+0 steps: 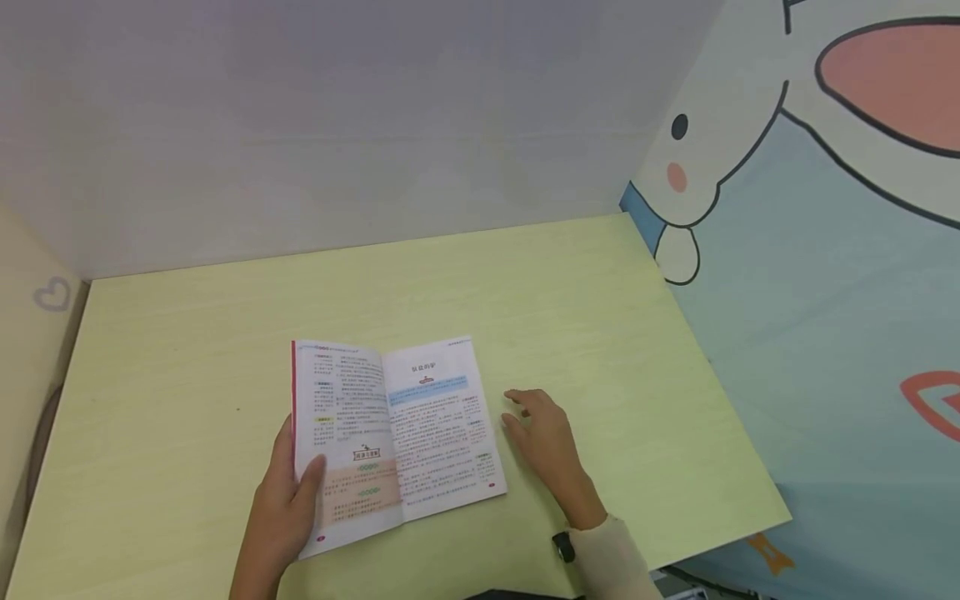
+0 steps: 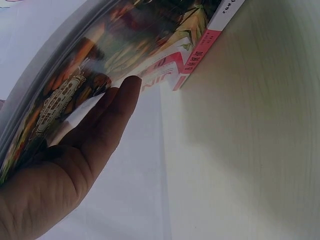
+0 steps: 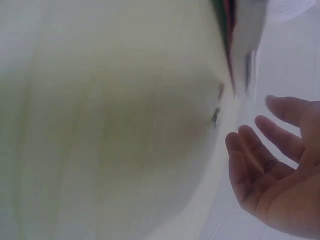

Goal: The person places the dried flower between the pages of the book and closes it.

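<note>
An open book [image 1: 438, 425] with printed pages lies spread in the middle of the head view. My left hand [image 1: 281, 508] grips its left side, thumb on the left page near the lower corner and fingers behind the cover. In the left wrist view, the left hand's fingers [image 2: 112, 117] lie against the colourful glossy cover [image 2: 115, 45], with the red spine showing. To the right of the book, my right hand [image 1: 546, 437] is apart from the page edge, its fingers loosely bent and holding nothing. A blurred edge of the book [image 3: 245, 45] shows in the right wrist view.
The book is over a pale yellow-green table [image 1: 570, 300]. Behind the table stands a plain whitish wall [image 1: 337, 125]; at the right is a light blue panel [image 1: 810, 333] with cartoon drawings. A dark band [image 1: 563, 547] circles the right wrist below a pale sleeve.
</note>
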A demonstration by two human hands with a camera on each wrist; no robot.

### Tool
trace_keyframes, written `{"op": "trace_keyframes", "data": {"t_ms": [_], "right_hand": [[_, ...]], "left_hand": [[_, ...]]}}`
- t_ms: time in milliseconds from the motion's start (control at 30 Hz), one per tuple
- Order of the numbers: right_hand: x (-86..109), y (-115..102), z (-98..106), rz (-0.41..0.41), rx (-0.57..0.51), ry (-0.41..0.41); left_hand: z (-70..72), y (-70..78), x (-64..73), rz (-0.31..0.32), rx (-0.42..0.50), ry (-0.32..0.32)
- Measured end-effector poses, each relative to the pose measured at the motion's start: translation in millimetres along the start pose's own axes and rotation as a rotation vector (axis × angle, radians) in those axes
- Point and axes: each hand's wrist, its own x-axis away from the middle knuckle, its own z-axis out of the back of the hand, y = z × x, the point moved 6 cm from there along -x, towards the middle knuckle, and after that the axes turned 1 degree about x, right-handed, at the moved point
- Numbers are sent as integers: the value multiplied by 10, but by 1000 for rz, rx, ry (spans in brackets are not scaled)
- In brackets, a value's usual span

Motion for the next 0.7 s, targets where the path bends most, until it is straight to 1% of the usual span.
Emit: {"op": "trace_keyframes", "data": {"t_ms": [100, 233, 300, 467, 700], "right_hand": [[-2, 94, 10, -62, 84, -17], [2, 167, -6, -110, 140, -74], [3, 183, -16, -118, 152, -91], [-6, 197, -20, -115, 169, -92], [-8, 194, -19, -103, 146, -91]], "left_hand": [[0, 0, 0, 3, -7, 1], [0, 0, -2, 12, -8, 2], [0, -3, -1, 18, -6, 1], [0, -8, -1, 32, -5, -2], [1, 7, -6, 26, -8, -5]]}}
